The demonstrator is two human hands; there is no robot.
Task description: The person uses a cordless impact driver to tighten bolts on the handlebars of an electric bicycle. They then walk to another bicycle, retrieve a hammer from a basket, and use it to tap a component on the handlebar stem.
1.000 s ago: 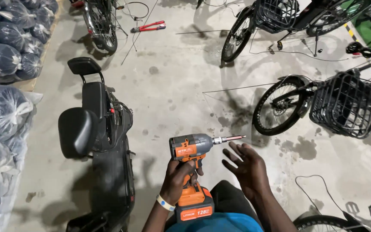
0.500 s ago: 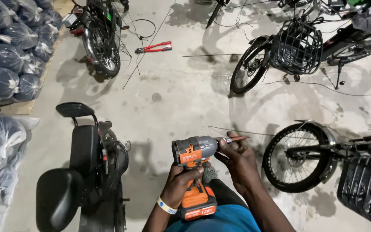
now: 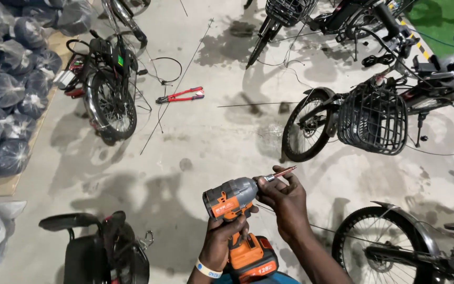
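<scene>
An orange and grey cordless drill (image 3: 233, 202) points to the upper right, low in the middle of the head view. My left hand (image 3: 223, 236) grips its handle above the orange battery pack. My right hand (image 3: 286, 197) closes around the chuck, fingers pinching the thin bit (image 3: 282, 173) that sticks out of it. A white band circles my left wrist.
Bicycles with black wire baskets (image 3: 371, 118) stand at the right and top. A bicycle wheel (image 3: 382, 252) is at the lower right, a black scooter (image 3: 103, 250) at the lower left. Red bolt cutters (image 3: 181, 95) and loose cables lie on the concrete floor. Wrapped dark bundles (image 3: 6, 89) are stacked at the left.
My right hand went from open beside the drill to closed around the chuck and bit. The view swung, so the scooter slid down and left and the bolt cutters came nearer the centre.
</scene>
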